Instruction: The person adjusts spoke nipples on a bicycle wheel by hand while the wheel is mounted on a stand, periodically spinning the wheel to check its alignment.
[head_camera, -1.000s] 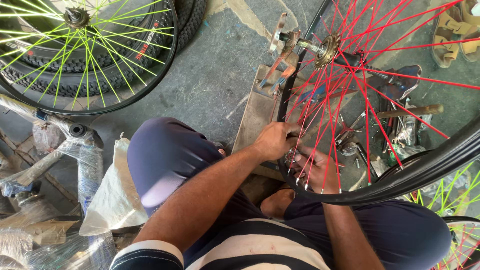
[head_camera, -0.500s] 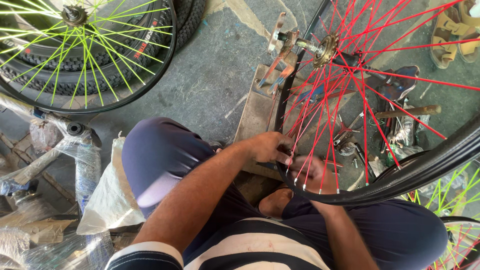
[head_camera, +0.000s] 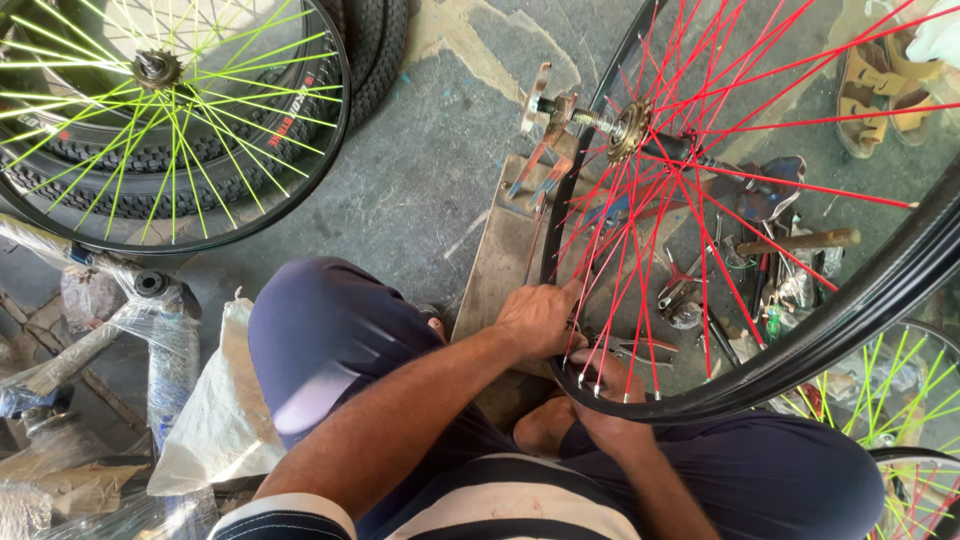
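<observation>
A black bicycle rim (head_camera: 840, 320) laced with red spokes (head_camera: 690, 200) stands tilted in front of me, its hub and sprocket (head_camera: 628, 128) at the top. My left hand (head_camera: 538, 318) is curled against the lower left of the rim, fingers pinched at the red spokes where they meet it. My right hand (head_camera: 605, 395) sits just below and behind the rim's bottom, gripping it from underneath; the spokes partly hide its fingers. My knees in dark blue trousers frame the wheel.
A wheel with yellow-green spokes (head_camera: 160, 120) lies on stacked tyres at top left. A wooden board (head_camera: 500, 260) lies under the rim. Loose tools and a hammer (head_camera: 790, 242) litter the floor behind the spokes. Plastic-wrapped frame parts (head_camera: 150, 320) lie left; sandals (head_camera: 880, 90) top right.
My view has shifted slightly. My left hand has slid a little along the rim's bottom and stays at the spokes. The right hand holds its place beneath the rim.
</observation>
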